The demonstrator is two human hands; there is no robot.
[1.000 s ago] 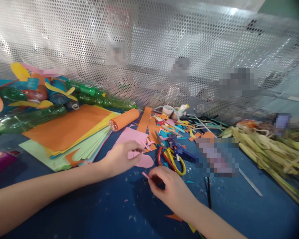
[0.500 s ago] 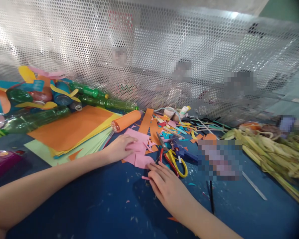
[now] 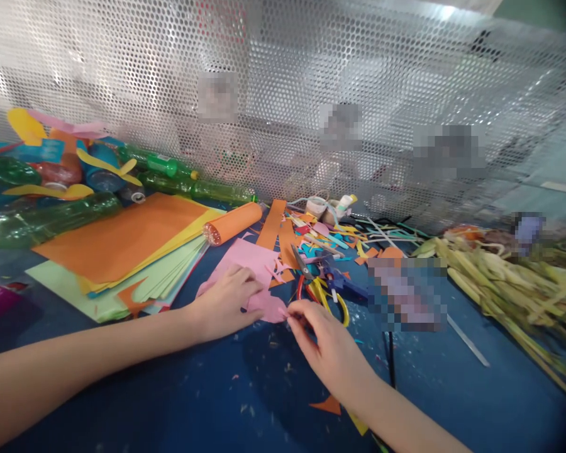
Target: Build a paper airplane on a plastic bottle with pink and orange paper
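Pink paper (image 3: pixel 251 253) lies on the blue table in front of me, with a smaller pink paper piece with a curved edge (image 3: pixel 270 307) at its near side. My left hand (image 3: pixel 230 297) rests on the paper, fingers lying loosely over it, partly hiding it. At the right tip of the curved piece, my right hand (image 3: pixel 327 346) pinches the pink paper between thumb and fingertips. Just beyond the right hand are scissors (image 3: pixel 343 313) with yellow and red handles, partly covered. A blue-handled tool (image 3: pixel 351 289) lies beside them.
An orange-wrapped bottle (image 3: pixel 233 223) and stacked coloured paper (image 3: pixel 122 236) lie to the left, with green bottles (image 3: pixel 51 220) behind. Paper scraps (image 3: pixel 330 236) are strewn ahead. Dry husks (image 3: pixel 509 296) lie at right. A perforated metal screen (image 3: pixel 283 82) stands behind, with people beyond.
My left hand has come nearer to me on the pink paper. My right hand's fingers, earlier stretched over the paper's edge, now pinch its tip. The view has shifted slightly.
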